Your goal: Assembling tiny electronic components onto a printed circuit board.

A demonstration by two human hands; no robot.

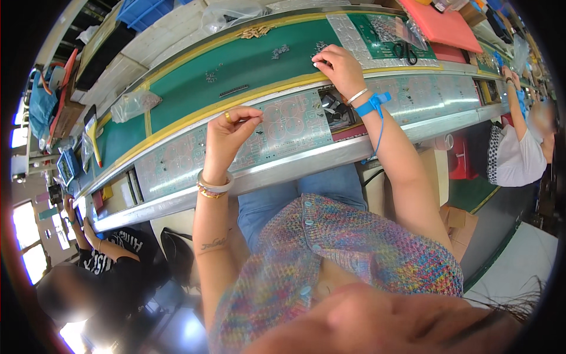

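- Green belt (247, 56) with yellow edging runs across my view from lower left to upper right; I read it as the line that carries work past each seated person, which is why everything lies along it.
- Pale circuit panels (283, 127) sit in the metal rail along the near edge of the belt, flat and face up, within easy reach of both my hands.
- My right hand (342, 68) stretches out to the far side, fingertips pressed down on the belt beside a scatter of small loose parts (280, 52); whether it has pinched one up I cannot tell. A blue strap (372, 105) with a cord circles that wrist.
- My left hand (227, 135) hovers over the panel, thumb and forefinger closed on something tiny, too small to name, held just above the board surface.
- Black scissors (405, 52) lie further right, untouched.
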